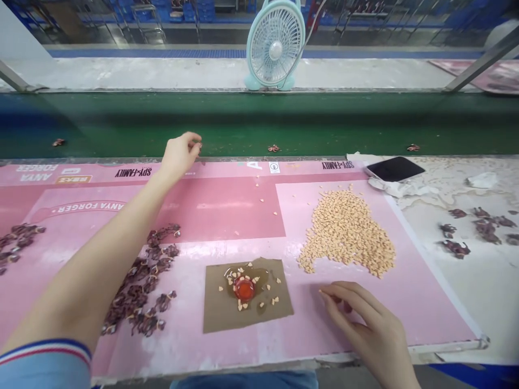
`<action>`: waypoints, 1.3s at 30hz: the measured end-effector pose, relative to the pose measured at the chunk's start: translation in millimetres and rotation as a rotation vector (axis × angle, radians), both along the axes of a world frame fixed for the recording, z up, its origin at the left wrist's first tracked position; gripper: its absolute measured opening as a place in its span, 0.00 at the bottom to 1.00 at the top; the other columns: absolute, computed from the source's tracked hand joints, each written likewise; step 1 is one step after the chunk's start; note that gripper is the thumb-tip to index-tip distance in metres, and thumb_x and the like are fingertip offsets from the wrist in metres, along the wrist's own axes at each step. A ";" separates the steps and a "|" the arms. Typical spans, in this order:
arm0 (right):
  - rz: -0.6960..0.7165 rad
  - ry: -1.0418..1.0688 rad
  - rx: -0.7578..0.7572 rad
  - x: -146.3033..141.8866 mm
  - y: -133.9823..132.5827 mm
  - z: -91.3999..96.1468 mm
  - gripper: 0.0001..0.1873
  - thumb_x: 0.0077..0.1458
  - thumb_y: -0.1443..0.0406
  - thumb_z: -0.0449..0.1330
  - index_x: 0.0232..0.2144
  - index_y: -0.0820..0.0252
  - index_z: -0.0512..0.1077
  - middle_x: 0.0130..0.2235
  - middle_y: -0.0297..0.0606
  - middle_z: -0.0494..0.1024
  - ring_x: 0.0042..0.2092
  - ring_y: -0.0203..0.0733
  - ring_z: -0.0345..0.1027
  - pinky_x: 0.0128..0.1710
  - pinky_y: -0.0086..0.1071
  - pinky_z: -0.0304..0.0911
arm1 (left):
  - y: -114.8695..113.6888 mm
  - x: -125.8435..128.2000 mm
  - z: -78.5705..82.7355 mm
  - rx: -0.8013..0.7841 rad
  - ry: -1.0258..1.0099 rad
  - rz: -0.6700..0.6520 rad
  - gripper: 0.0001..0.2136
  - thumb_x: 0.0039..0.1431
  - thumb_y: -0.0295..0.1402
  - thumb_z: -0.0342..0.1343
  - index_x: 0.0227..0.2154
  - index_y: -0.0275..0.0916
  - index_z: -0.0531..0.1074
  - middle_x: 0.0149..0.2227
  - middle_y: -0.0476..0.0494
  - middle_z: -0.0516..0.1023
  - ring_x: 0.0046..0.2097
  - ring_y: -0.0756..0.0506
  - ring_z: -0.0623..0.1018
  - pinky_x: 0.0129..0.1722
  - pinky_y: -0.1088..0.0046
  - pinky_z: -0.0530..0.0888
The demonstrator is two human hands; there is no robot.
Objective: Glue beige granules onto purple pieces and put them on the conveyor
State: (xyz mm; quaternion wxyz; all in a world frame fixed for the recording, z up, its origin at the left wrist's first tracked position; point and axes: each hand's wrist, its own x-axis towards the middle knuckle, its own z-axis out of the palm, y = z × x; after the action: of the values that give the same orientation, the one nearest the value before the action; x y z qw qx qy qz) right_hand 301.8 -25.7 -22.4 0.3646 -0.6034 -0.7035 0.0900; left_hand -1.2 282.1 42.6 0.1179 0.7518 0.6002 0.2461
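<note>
My left hand [183,153] reaches out to the near edge of the green conveyor belt [227,124], fingers curled into a pinch; what they hold, if anything, is too small to make out. Close to the pile of small beige pieces [348,232], my right hand [360,319] pinches what looks like one beige piece at its fingertips. Between the hands lies a brown cardboard sheet [219,319]. On it a small red round dish [244,289] sits in a clear, glossy puddle with several beige pieces around. Dark red clustered pieces [138,294] lie under my left forearm.
Single dark red pieces [273,148] rest along the belt. A light-blue fan [275,46] stands on the ledge behind it. At the right are a phone [395,168], crumpled tissue [482,180] and more dark pieces [486,229]. Pink printed sheeting [227,210] covers the table.
</note>
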 end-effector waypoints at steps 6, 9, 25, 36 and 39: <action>0.165 0.269 0.086 -61.3 18.9 28.3 0.08 0.60 0.73 0.62 0.36 0.55 0.75 0.30 0.33 0.79 0.26 0.32 0.72 0.24 0.23 0.71 | -145.0 -2.1 19.8 -0.104 -0.138 -0.297 0.15 0.69 0.34 0.52 0.31 0.39 0.81 0.24 0.57 0.81 0.23 0.54 0.81 0.27 0.82 0.78; 0.240 0.395 0.121 -90.6 24.6 36.5 0.08 0.60 0.74 0.61 0.37 0.55 0.75 0.30 0.34 0.79 0.29 0.35 0.76 0.26 0.25 0.74 | -219.2 -2.9 17.0 -0.156 -0.408 -0.542 0.06 0.67 0.29 0.60 0.38 0.44 0.82 0.31 0.53 0.85 0.29 0.53 0.84 0.31 0.86 0.80; 0.222 0.283 0.094 -126.6 14.0 31.5 0.07 0.61 0.73 0.62 0.38 0.57 0.76 0.32 0.35 0.82 0.31 0.33 0.78 0.34 0.22 0.77 | -283.8 9.8 -24.8 -0.015 -0.602 -0.215 0.08 0.63 0.20 0.56 0.33 0.40 0.75 0.28 0.49 0.79 0.28 0.53 0.79 0.32 0.87 0.77; 0.158 0.255 0.058 -118.0 16.1 31.2 0.10 0.57 0.74 0.62 0.35 0.53 0.77 0.30 0.34 0.82 0.26 0.36 0.76 0.23 0.25 0.73 | -290.0 5.1 -35.0 -0.016 -0.571 -0.245 0.06 0.68 0.24 0.56 0.42 0.40 0.76 0.34 0.46 0.82 0.35 0.51 0.83 0.39 0.84 0.80; 0.072 0.209 0.036 -108.7 20.0 27.4 0.08 0.58 0.72 0.64 0.33 0.53 0.78 0.30 0.34 0.82 0.25 0.35 0.74 0.21 0.24 0.71 | -292.2 -1.9 -37.4 -0.029 -0.592 -0.220 0.09 0.68 0.23 0.56 0.45 0.41 0.77 0.37 0.46 0.83 0.39 0.51 0.83 0.42 0.84 0.80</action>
State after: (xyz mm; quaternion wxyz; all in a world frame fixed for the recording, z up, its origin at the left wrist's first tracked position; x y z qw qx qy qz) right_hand 193.1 -5.7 5.0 0.4435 -0.5582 -0.6844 0.1528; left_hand -3.1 -10.2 5.2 0.3241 0.7063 0.4581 0.4316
